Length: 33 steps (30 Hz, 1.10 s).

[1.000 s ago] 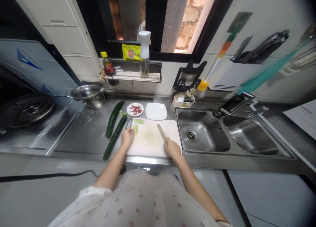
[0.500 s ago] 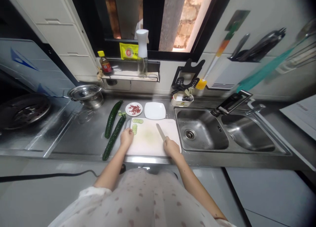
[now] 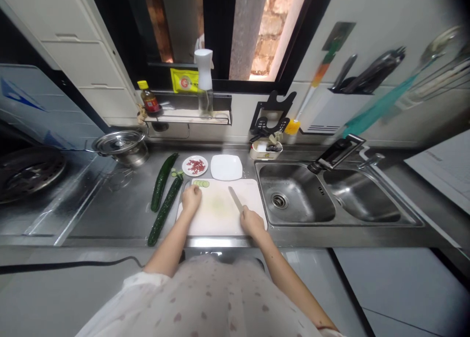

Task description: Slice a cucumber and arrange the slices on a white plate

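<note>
In the right hand [image 3: 252, 221], wrapped tight: a knife [image 3: 235, 199], blade pointing far and left over the white board [image 3: 220, 222]. At the board's left side, the left hand [image 3: 191, 198], fingers curled in; can't tell if holding anything. Just past it, cucumber slices [image 3: 201, 183] in a row. Farther left, a far cucumber [image 3: 162, 184] and a near cucumber [image 3: 163, 215]. Seems like tidying slices; next, calls for soft fingers and a still blade.

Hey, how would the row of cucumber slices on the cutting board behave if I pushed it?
The slices would probably slide rather than roll, since they lie flat. Overlapping like that, they'd likely spread or shift unevenly. They look thin, so each may bend slightly when lifted.
</note>
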### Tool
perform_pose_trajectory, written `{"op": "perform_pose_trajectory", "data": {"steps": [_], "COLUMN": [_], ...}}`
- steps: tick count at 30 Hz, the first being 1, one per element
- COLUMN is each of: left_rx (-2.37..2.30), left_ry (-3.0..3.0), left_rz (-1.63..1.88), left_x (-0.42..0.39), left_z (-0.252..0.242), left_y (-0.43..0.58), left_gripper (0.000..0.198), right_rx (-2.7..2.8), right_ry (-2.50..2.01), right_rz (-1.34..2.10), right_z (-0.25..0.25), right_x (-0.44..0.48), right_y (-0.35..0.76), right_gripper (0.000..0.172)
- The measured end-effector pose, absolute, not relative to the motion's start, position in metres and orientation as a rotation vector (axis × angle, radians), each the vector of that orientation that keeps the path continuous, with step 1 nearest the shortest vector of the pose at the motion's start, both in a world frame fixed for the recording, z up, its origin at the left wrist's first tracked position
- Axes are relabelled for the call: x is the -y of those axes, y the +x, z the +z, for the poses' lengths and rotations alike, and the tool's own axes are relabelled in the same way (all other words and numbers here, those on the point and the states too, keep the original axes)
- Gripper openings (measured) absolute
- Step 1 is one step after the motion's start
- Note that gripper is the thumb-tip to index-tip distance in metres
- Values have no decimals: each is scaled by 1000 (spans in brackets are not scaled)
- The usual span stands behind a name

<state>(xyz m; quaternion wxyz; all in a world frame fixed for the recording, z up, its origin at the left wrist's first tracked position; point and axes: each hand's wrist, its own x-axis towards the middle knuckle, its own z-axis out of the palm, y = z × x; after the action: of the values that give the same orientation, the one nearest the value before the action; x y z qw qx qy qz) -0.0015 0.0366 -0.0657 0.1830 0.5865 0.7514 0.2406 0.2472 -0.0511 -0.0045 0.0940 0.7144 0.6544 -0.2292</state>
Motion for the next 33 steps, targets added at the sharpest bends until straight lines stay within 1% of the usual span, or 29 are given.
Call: {"op": "perform_pose_trajectory", "data": {"steps": [4, 11, 19, 24, 33], "left_rx": [-2090, -2063, -2071, -2075, -2023], "left_ry": [1737, 1844, 1842, 1832, 1878], "left_rz": [596, 417, 410, 425, 328], "left_x": [-58, -75, -80, -85, -90], "left_z": [-62, -66, -74, -75, -66], "left_y": [8, 13, 12, 12, 10], "left_gripper": [31, 32, 30, 39, 28], "right_rx": [-1940, -1934, -1930, -1910, -1946], "right_ry": [2120, 2130, 2135, 2134, 2142], "right_rz": [-679, -691, -710, -737, -699], "right_z": [-4, -7, -6, -5, -8], "right_x": [52, 51, 51, 50, 51], "right_y": [247, 248, 248, 248, 248], "right_gripper": [33, 36, 37, 34, 32]}}
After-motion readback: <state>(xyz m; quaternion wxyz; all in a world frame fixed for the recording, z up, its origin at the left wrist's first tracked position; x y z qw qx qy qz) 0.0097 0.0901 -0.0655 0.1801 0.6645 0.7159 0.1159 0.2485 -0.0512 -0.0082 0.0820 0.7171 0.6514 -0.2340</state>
